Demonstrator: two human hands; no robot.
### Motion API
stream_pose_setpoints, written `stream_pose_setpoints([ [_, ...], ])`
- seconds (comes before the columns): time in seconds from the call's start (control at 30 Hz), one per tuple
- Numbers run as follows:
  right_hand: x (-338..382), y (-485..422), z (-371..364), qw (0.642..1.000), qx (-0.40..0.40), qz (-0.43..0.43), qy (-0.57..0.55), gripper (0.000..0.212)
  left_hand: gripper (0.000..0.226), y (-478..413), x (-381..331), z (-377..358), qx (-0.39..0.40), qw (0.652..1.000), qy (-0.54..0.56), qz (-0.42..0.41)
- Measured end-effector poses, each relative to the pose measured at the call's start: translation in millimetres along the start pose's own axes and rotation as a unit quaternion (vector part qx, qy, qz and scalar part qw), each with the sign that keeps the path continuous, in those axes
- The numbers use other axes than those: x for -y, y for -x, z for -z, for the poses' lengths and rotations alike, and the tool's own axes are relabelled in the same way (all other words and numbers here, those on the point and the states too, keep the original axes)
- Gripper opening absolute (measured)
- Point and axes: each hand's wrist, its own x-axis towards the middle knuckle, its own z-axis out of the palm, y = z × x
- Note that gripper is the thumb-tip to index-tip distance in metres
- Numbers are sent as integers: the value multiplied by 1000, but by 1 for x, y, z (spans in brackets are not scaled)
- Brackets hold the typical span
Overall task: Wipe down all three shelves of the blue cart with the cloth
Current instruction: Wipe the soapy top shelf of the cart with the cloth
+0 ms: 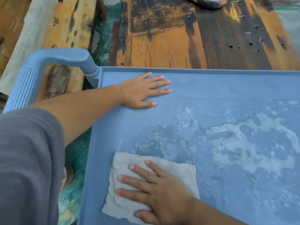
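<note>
The blue cart's top shelf (211, 98) fills the lower right of the head view, with soapy white foam (243, 140) spread over its right half. A folded white terry cloth (178, 169) lies flat near the shelf's near-left corner. My right hand (155, 189) presses flat on the cloth, fingers spread and pointing left. My left hand (142, 91) rests palm down on the bare shelf at its far-left corner, fingers apart, holding nothing. The lower shelves are hidden under the top one.
The cart's ribbed blue handle (32, 78) sticks out to the left. Worn wooden planks (178, 38) lie beyond the cart's far rim, and green-painted floor (76, 159) shows at the left. A grey sleeve (27, 159) covers the lower left.
</note>
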Motion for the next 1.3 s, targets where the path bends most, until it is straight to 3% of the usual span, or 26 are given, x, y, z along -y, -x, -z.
stream_pose_setpoints([
  [0.3,-17,-19,3,992,-39,-98,-65,67,61,-1,-4,1,2,1000,-3,23],
  [0.53,-89,-17,2,986,-68,-140,-62,67,60,-7,-8,1,2,999,-3,48],
  [0.8,-170,2,8,949,-102,-287,-81,68,61,-9,-14,5,18,996,2,88],
  [1.1,-230,-19,13,912,-111,-382,-103,69,62,-13,-48,-1,-10,965,53,258],
  [1.3,-228,-23,12,904,-117,-397,-102,69,55,-33,-94,-4,-40,903,90,418],
])
